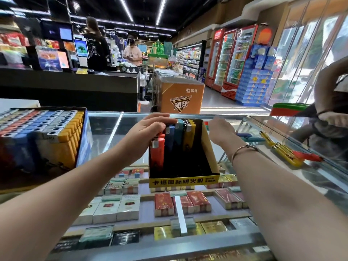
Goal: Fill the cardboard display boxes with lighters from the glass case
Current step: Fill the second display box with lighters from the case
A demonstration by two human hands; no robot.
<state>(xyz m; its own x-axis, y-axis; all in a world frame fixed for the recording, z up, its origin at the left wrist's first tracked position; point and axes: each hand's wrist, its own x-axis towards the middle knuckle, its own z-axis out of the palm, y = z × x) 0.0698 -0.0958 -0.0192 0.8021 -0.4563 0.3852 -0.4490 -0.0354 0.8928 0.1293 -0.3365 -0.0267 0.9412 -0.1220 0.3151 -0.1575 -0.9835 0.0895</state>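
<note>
left hand (150, 127) atop lighters (173, 140), right hand (221, 131) beside display box (209, 147)

Both bare forearms reach forward from the bottom corners, converging toward the middle. The left hand (148, 127) lies palm-down with its fingers extended and slightly bent, fingertips pressing down ahead of it, thumb tucked low on the near side. The right hand (221, 131) is held knuckles-up, its fingers curling away out of view; a thin metal bangle (243, 150) circles that wrist.
</note>
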